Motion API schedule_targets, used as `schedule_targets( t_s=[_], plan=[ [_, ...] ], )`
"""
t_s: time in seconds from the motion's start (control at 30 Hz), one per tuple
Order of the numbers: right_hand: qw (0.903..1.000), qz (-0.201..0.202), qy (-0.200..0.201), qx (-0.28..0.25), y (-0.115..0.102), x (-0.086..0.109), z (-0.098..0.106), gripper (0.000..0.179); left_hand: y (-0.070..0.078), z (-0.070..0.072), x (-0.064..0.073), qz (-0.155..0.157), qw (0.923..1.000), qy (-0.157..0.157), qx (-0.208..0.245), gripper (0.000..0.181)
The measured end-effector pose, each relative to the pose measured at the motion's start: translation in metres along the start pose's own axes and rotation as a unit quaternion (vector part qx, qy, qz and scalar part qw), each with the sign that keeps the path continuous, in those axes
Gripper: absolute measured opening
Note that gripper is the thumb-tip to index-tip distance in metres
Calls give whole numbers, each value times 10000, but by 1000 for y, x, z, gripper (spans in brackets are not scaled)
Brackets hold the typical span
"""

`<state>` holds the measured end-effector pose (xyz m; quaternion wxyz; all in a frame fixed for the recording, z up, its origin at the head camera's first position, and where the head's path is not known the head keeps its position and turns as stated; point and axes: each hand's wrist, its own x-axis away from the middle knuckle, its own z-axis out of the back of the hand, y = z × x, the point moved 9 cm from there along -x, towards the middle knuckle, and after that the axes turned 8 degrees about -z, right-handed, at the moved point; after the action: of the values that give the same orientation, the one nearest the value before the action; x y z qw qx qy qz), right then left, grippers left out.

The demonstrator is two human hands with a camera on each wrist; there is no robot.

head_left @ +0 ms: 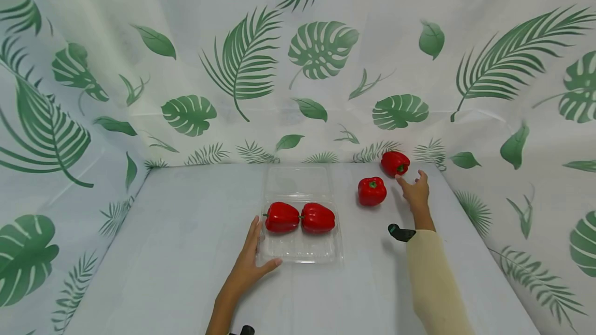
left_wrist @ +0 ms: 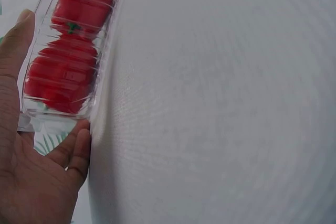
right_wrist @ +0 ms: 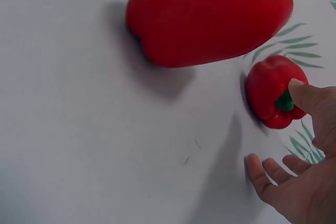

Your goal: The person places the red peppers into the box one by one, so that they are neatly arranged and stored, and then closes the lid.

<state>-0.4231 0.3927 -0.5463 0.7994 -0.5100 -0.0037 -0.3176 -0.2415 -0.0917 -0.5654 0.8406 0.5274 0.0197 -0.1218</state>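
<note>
A clear plastic clamshell box [head_left: 300, 248] lies with its lid [head_left: 298, 180] folded back. Two red bell peppers, a left one [head_left: 282, 217] and a right one [head_left: 318, 218], lie on their sides in it. My left hand [head_left: 246, 269] rests at the box's left edge, thumb spread from the fingers near the front corner. My right hand [head_left: 416, 194] reaches toward the far red bell pepper [head_left: 395, 163], thumb and fingers apart and nothing gripped. In the right wrist view the thumb overlaps that pepper [right_wrist: 273, 85]; contact is unclear. Another red bell pepper [head_left: 372, 193] sits between hand and box.
A white table surface [head_left: 186, 221] carries everything. Behind it and along both sides hangs a white sheet [head_left: 261, 133] printed with green leaves, and the far pepper lies close to its lower edge.
</note>
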Motion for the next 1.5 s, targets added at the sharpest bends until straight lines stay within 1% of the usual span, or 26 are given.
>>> schedule_targets(
  t_s=[0.1,0.2,0.33,0.4,0.5,0.6,0.8,1.0,1.13,1.17,1.23,1.27,1.3,1.33,1.37,1.4,1.43,1.47,1.5],
  plan=[
    [9996,-19,-175,233,-4,-10,-2,87,-1,-2,1,4,10000,2,37,105],
    [9986,26,-309,421,-9,-17,-3,88,-3,-4,3,74,10000,-12,62,105],
    [9975,97,-379,593,-14,-25,-4,90,-5,-8,5,96,9999,-28,117,105],
    [9976,49,-365,590,-14,-29,-6,91,-4,-8,6,43,9999,-31,130,105],
    [9986,-74,-265,453,-14,-33,-7,89,-3,-9,9,26,10000,-51,80,105],
    [9994,-100,-113,304,-16,-33,-7,86,-2,-8,9,-2,10000,-70,8,106],
    [9994,70,286,196,-21,-31,-5,83,0,-4,5,-134,9998,-100,-100,105],
    [9985,269,486,6,-21,-28,-5,81,-1,0,1,-60,10000,-14,-64,105],
    [9968,200,699,-335,-17,-24,-3,77,-4,0,-2,14,9999,-39,-129,105],
    [9961,138,730,-485,-15,-23,-3,77,-5,0,-2,5,9999,-40,-144,105],
    [9926,10,748,-952,-12,-22,0,76,-4,1,-3,-12,9999,-48,-136,106],
    [9893,-50,726,-1262,-10,-20,2,76,-4,1,-3,-32,9999,-39,-145,106],
    [9835,-57,649,-1690,-9,-19,4,76,-3,1,-4,-73,9999,-33,-128,106],
    [9755,-105,558,-2124,-7,-18,6,75,-2,1,-4,-77,9999,-26,-112,106],
    [9653,-123,436,-2572,-6,-18,9,76,-2,1,-4,-74,9999,-19,-93,106],
    [9513,-109,301,-3065,-6,-16,11,75,-2,1,-4,-65,9999,-17,-82,106],
    [9327,-101,123,-3602,-7,-14,13,73,-2,1,-3,-59,9999,-14,-83,106],
    [9123,-80,-21,-4093,-7,-11,15,72,-2,1,-3,-75,9999,-14,-84,106],
    [8890,-27,-185,-4575,-8,-8,18,70,-2,0,-3,-70,10000,-21,-63,106]
  ],
)
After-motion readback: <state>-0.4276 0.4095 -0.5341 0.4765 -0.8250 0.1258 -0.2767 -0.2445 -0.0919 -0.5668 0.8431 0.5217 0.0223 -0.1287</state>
